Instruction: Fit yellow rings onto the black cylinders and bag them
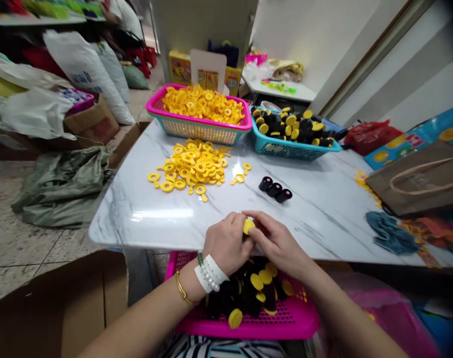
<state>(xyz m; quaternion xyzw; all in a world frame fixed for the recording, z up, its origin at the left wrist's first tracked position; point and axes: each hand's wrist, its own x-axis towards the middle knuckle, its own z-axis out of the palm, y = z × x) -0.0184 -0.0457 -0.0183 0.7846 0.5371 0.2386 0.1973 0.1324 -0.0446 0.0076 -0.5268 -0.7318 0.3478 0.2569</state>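
Both hands meet just above the table's near edge. My left hand (pixel 226 241) is closed around a small piece with a round yellow cap (pixel 249 226); the rest of that piece is hidden by the fingers. Thumb and fingers of my right hand (pixel 273 238) press on the yellow cap from the right. Below them is a pink basket (pixel 286 325) of black pieces with yellow caps (pixel 235 318). Beyond the hands, three short black cylinders (pixel 274 190) with pink marks on their ends form a row. A heap of yellow ring-shaped parts with tabs (pixel 196 166) lies farther left.
At the table's (pixel 133 199) back stand a pink-rimmed basket (pixel 155 107) full of yellow parts and a blue basket (pixel 282 149) of yellow-capped black pieces. A brown paper bag (pixel 416 174) and cloth (pixel 390 233) lie right. A cardboard box (pixel 81 298) is at lower left.
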